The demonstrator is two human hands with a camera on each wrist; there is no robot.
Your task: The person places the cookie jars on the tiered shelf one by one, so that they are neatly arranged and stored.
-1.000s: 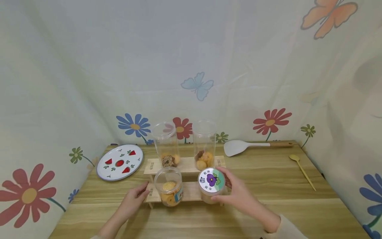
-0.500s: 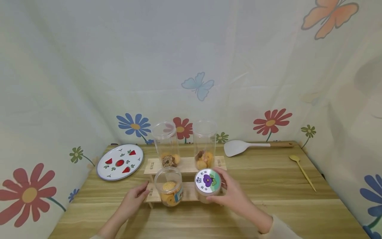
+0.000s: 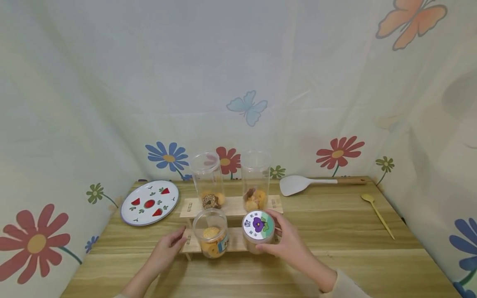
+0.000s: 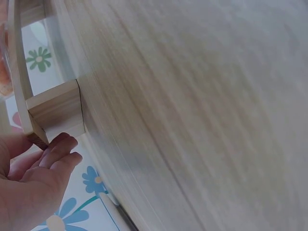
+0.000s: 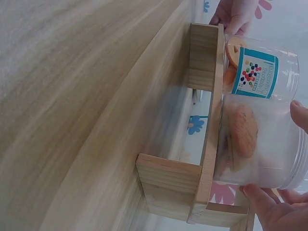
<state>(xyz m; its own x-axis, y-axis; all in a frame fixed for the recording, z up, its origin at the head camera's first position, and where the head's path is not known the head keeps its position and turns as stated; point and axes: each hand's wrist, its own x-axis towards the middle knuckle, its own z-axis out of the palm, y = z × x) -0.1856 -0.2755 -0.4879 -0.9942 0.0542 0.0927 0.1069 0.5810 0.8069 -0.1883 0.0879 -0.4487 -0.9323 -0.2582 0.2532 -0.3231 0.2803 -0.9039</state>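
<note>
In the head view, my right hand (image 3: pixel 287 239) grips a lidded clear jar (image 3: pixel 253 247); a purple flower is printed on its lid. The right wrist view shows this jar (image 5: pixel 269 154) upright on the front step of a two-step wooden rack (image 3: pixel 234 245), with a cookie inside. My left hand (image 3: pixel 165 249) pinches the rack's left end, thumb above and fingers below, as the left wrist view shows at the shelf end (image 4: pixel 36 130). Beside the lidded jar, on the same step, stands a lidless-looking clear jar (image 3: pixel 215 244) of round cookies with a blue label.
Two tall clear canisters, one left (image 3: pixel 206 182) and one right (image 3: pixel 255 178), stand on the back step with cookies at the bottom. A fruit-patterned plate (image 3: pixel 143 215) lies left. At right are a white spatula (image 3: pixel 294 184) and a gold spoon (image 3: pixel 378 211). A printed cloth surrounds the table.
My right hand has shifted the lidded jar slightly left along the front step, closer to the cookie jar. The left hand has stayed at the rack's end.
</note>
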